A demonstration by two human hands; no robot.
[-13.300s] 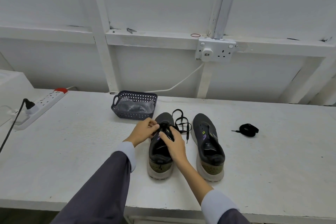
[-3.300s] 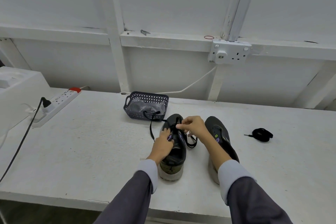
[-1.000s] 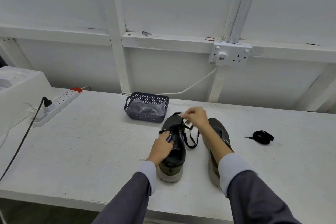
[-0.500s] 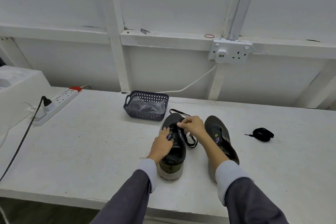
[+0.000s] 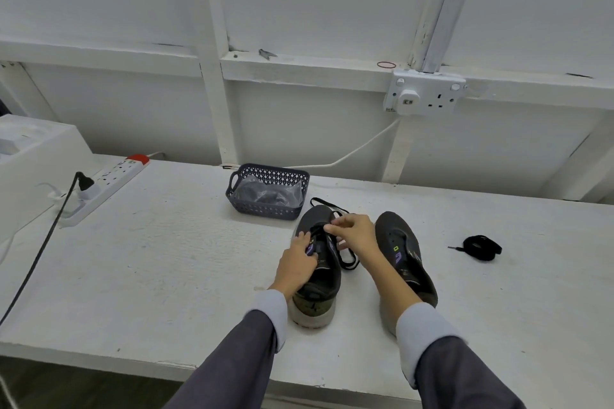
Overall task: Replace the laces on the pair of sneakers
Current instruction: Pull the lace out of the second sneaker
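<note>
Two shoes stand side by side on the white painted counter (image 5: pixel 159 262), toes toward the wall. The left one, a dark grey mesh sneaker with a pale sole (image 5: pixel 324 279), is under both hands. The left hand (image 5: pixel 295 264) lies along its outer flank, its fingers fairly straight and pressed against the upper beside the eyelets, so its grip is flat and wide, closed round nothing. The right hand (image 5: pixel 355 232) reaches over the toe end. Its thumb and forefinger are drawn into a narrow grip that pinches the flat black lace (image 5: pixel 348 267) just above the front eyelets. That lace crosses the tongue, loops out past the toe onto the counter and trails in a slack loop between the two shoes.

The second dark grey sneaker (image 5: pixel 403 247) stands just to the right, its heel partly hidden by the right forearm. Well to its right lies a coiled black lace (image 5: pixel 481 247), one tip poking out leftward.

Just behind the first sneaker's toe, a dark blue perforated plastic basket (image 5: pixel 265 209) holds a crumpled clear plastic bag (image 5: pixel 269 191). At far left lies a white power strip with a red switch (image 5: pixel 113 176), with a black plug (image 5: pixel 84 181) in it. A white double wall socket (image 5: pixel 425 95) sits on the wall rail, with a red rubber band (image 5: pixel 386 65) on the ledge beside it
</note>
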